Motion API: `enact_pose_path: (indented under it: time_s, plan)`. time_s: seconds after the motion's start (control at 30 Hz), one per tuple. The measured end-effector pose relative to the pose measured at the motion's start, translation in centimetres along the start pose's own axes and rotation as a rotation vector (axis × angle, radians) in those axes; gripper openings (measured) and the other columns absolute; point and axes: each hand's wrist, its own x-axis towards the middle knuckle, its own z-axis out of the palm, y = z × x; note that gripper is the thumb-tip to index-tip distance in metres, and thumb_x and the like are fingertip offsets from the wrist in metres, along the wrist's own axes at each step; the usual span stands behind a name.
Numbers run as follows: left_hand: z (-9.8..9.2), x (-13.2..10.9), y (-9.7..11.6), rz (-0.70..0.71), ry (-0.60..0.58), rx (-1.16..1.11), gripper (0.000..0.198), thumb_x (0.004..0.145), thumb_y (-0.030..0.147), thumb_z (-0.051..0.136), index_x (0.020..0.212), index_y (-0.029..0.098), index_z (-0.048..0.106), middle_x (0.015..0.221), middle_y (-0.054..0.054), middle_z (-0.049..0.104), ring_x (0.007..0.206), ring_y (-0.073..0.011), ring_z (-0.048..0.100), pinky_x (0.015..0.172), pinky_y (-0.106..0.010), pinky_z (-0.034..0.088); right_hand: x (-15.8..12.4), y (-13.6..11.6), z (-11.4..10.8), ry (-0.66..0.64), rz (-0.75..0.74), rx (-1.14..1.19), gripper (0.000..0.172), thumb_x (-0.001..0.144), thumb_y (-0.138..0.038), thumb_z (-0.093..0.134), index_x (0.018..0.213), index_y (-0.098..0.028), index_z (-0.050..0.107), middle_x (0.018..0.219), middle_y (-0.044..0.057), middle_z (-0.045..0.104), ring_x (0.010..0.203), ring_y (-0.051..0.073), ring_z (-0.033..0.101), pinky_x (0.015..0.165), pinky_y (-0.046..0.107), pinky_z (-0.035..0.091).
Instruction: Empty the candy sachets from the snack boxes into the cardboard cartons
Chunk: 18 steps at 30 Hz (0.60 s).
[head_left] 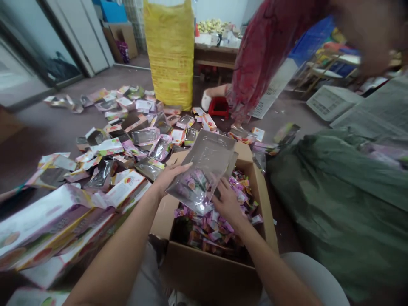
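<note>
Left hand (170,176) grips the left edge of a clear plastic tray (205,163), thumb under, fingers flat along the side. Right hand (227,204) holds the tray's lower right edge, with its fingertips going behind the plastic and partly hidden. The tray is tilted, low end toward the person, and held over the far half of the open cardboard box (204,265). Pink and purple packets show at the tray's low end; cannot tell if they are inside it or seen through it.

The box sits on the floor (47,123) just in front of the person, flaps open, filled with small sachets (216,231) in pink, purple and orange, loosely heaped.

Left of the box, at the near left edge of the floor, lies a pile of flat printed cartons (47,229), white and pink. Beyond them, scattered cartons and empty trays (127,136) cover the middle of the floor. A green sack (338,199) touches the box's right side. A tall yellow bag (170,51) stands at the far side of the floor, upright. Just right of it is 1 other person in a red patterned garment (264,55), bent over, with a red stool (218,106) at the feet. White crates (328,100) lie at the far right.
</note>
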Motion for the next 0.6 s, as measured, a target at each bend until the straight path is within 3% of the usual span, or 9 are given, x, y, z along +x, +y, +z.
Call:
enact_pose_path:
  time_s: [0.1,0.23,0.3,0.4,0.53,0.6]
  plan:
    - [0.5,-0.6,0.1,0.025,-0.117,0.147,0.059,0.055,0.040,0.093,0.107,0.016,0.078,0.094,-0.008,0.078,0.086,-0.0237,0.072,0.078,-0.030,0.056,1.1,0.1,0.8,-0.218,-0.192,-0.390,0.070,0.082,-0.052,0.068,0.144,-0.022,0.055,0.149,0.015,0.050,0.137,0.038,0.040,0.117,0.059,0.025]
    - [0.6,-0.7,-0.1,0.030,-0.196,0.289,0.072,0.060,0.044,0.090,0.124,0.020,0.072,0.099,-0.007,0.077,0.085,-0.0203,0.071,0.080,-0.029,0.053,1.7,0.9,2.1,-0.403,-0.264,-0.726,0.075,0.085,-0.048,0.066,0.153,-0.027,0.042,0.158,0.012,0.039,0.139,0.038,0.035,0.113,0.057,0.029]
    - [0.5,-0.6,-0.4,0.025,-0.182,0.297,0.074,0.061,0.047,0.089,0.127,0.019,0.070,0.096,-0.007,0.077,0.080,-0.0193,0.070,0.076,-0.030,0.053,1.7,1.3,2.8,-0.419,-0.260,-0.773,0.076,0.086,-0.049,0.065,0.154,-0.027,0.039,0.159,0.012,0.037,0.140,0.038,0.034,0.110,0.055,0.032]
    - [0.5,-0.3,-0.8,0.037,-0.158,0.301,0.075,0.059,0.048,0.089,0.125,0.017,0.071,0.093,-0.007,0.076,0.076,-0.0195,0.069,0.073,-0.031,0.053,1.5,1.8,4.0,-0.366,-0.260,-0.780,0.076,0.085,-0.050,0.063,0.152,-0.023,0.041,0.151,0.014,0.046,0.133,0.036,0.040,0.107,0.052,0.035]
    - [0.7,0.1,-1.3,0.079,-0.063,0.394,0.073,0.058,0.046,0.090,0.123,0.017,0.073,0.080,-0.005,0.075,0.073,-0.0198,0.068,0.071,-0.031,0.052,2.6,2.9,5.3,-0.268,-0.263,-0.810,0.057,0.087,-0.041,0.059,0.141,-0.020,0.054,0.137,0.015,0.054,0.122,0.034,0.047,0.103,0.049,0.038]
    - [0.6,0.3,-1.3,0.064,-0.020,0.361,0.074,0.059,0.048,0.089,0.125,0.018,0.072,0.087,-0.007,0.076,0.077,-0.0214,0.069,0.074,-0.032,0.053,3.9,3.7,5.0,-0.242,-0.204,-0.854,0.044,0.088,-0.029,0.056,0.130,-0.018,0.062,0.131,0.015,0.058,0.118,0.032,0.050,0.102,0.048,0.039]
